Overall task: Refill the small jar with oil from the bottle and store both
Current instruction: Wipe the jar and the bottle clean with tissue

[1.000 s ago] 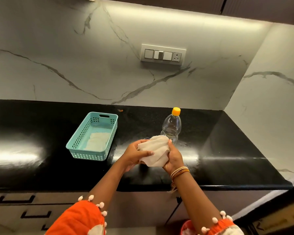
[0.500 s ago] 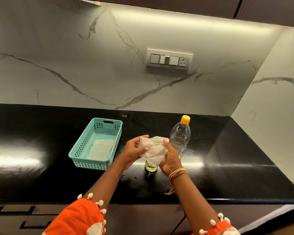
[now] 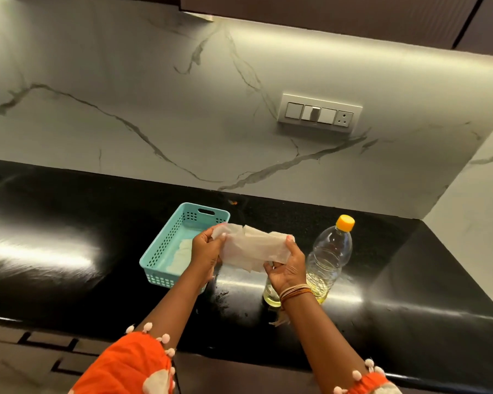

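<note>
- We see the left hand and the right hand pinching opposite ends of one thin tissue, fingers curled on it, stretched above the black counter.
- The small jar, oil at its base, stands beneath the right wrist, just beside the bottle.
- We judge the jar as light, slick glass, best gripped around its body; the capped bottle is soft plastic, best taken at mid-body.
- We count one jar, one bottle, one teal basket.
</note>
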